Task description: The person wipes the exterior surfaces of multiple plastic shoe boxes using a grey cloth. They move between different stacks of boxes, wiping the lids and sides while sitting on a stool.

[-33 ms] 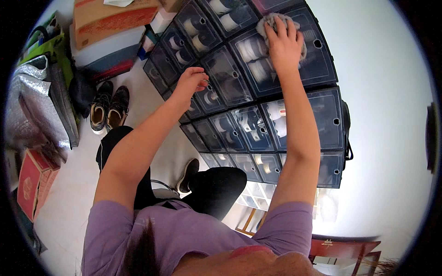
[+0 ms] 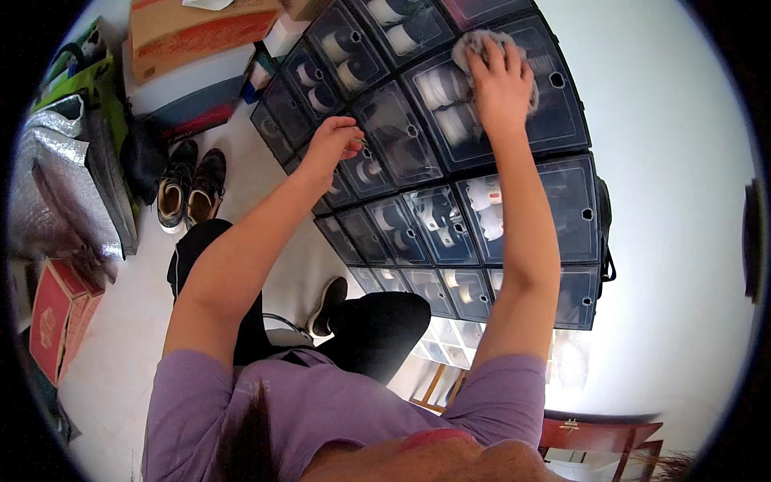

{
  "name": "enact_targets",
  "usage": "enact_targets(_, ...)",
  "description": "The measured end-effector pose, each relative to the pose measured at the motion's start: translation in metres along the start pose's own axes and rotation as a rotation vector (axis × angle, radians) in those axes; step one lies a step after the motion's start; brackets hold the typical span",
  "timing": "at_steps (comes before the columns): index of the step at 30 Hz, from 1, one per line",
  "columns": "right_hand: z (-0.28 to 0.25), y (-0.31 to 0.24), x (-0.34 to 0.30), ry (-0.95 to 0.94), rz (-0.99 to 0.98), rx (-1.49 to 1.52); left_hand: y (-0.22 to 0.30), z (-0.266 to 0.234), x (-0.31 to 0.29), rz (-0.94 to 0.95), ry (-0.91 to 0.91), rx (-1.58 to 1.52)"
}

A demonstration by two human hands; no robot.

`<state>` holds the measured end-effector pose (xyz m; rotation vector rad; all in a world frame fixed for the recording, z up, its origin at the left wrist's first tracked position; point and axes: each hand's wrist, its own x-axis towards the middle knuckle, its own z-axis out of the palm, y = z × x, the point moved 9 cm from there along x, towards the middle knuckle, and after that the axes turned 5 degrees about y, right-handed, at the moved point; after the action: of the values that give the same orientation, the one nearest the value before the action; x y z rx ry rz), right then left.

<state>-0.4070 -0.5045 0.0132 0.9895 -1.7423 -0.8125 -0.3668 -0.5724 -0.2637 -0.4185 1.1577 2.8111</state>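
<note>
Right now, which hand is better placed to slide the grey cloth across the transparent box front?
Probably the right hand: it holds the grey cloth against the transparent box front, while the left hand is apart, farther left.

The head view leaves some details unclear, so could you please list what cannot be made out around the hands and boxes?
In the head view:
Grey cloth: middle hidden under the right hand.
White shoes: right ends covered by cloth and hand.
Left hand: any contact too small to tell.
Orange carton: top cut off by upper edge.
</note>
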Motion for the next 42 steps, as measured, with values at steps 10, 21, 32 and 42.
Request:
enact_targets(10, -0.046, 0.009, -0.068, -0.245, 0.031, -0.038, 0.0, 0.011, -0.004, -0.036, -0.027, 0.009)
enact_targets(21, 0.002, 0.003, 0.07, -0.168, -0.135, -0.081, 0.004, -0.009, -0.002, -0.021, 0.054, 0.009)
enact_targets(32, -0.046, 0.069, 0.054, 0.084, 0.071, -0.207, 0.008, -0.002, 0.011, -0.024, 0.031, -0.033)
enact_targets(42, -0.086, 0.089, -0.062, -0.234, 0.037, -0.266, 0.021, -0.014, 0.003, 0.016, 0.054, -0.02)
